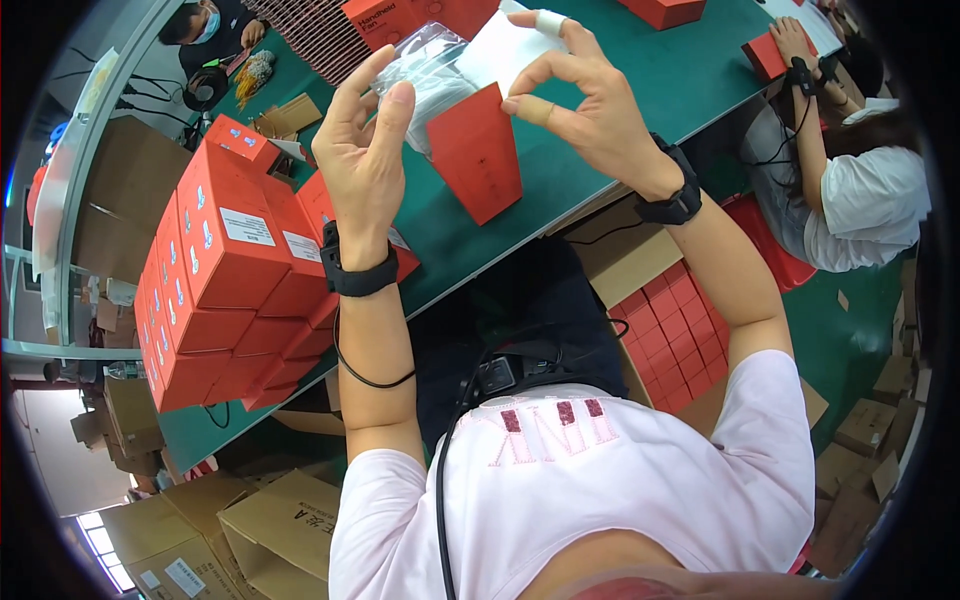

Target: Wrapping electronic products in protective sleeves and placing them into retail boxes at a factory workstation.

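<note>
A red carton [478,160] stands at the table's near edge, tilted in view, with a white panel [508,50] rising behind its top. Thumb and forefinger of my right hand [590,105] are pinched at the carton's upper right corner; a finger with a white wrap reaches over the panel. My left hand [362,150] is raised on the carton's left, fingers apart, nothing seen in it. Beyond it lies a clear plastic bag [432,75] of white items, partly behind the carton. Both wrists wear black bands.
Stacked red boxes [235,270] fill the table's left end. More red boxes [400,20] stand at the far side. An open carton [665,330] packed with red boxes sits below the table edge. Co-workers sit at right [840,180] and far left [210,40].
</note>
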A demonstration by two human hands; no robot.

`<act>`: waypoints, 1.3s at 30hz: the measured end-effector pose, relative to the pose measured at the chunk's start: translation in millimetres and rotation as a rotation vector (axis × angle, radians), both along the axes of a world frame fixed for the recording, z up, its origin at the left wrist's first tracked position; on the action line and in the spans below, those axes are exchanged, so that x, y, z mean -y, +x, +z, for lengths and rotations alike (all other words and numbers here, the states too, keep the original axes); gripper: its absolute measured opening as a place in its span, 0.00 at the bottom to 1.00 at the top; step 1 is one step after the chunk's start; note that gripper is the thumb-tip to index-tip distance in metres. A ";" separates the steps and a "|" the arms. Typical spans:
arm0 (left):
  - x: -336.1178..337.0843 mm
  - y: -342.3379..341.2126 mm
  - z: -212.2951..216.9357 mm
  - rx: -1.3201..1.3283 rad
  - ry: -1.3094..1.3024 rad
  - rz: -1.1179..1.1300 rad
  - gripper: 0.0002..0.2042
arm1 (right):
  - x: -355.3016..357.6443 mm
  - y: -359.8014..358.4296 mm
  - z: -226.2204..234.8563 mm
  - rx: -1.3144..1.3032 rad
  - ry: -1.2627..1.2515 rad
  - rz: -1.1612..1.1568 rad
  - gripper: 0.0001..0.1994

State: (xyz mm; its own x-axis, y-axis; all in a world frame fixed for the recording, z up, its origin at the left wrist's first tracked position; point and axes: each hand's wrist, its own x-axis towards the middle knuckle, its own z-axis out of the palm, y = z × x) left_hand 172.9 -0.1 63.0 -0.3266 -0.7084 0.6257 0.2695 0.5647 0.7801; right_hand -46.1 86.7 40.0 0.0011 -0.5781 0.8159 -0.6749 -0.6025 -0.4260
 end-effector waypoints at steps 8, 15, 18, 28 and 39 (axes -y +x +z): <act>4.3 17.9 5.8 0.336 -0.173 0.071 0.18 | -28.1 32.6 39.3 -0.296 -0.046 -0.222 0.13; -20.3 1.6 -7.0 -0.110 0.315 -0.032 0.34 | -25.8 25.2 40.6 -0.353 -0.096 -0.200 0.17; -12.0 -4.4 -6.5 -0.161 0.549 -0.153 0.25 | -34.1 34.0 70.3 -0.250 0.163 -0.059 0.12; -7.6 -13.3 -22.1 -0.139 0.550 -0.083 0.18 | -28.9 25.0 85.1 -0.759 0.192 -0.128 0.12; -45.7 9.5 -37.6 0.203 -0.171 0.134 0.17 | -29.3 54.6 44.7 -0.112 0.039 -0.231 0.33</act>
State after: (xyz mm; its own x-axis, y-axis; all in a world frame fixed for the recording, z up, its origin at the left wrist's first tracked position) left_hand 182.4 45.6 25.4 -0.3683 -0.6434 0.6712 0.0322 0.7126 0.7008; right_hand 8.5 116.0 84.7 -0.0454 -0.6044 0.7954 -0.8372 -0.4113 -0.3604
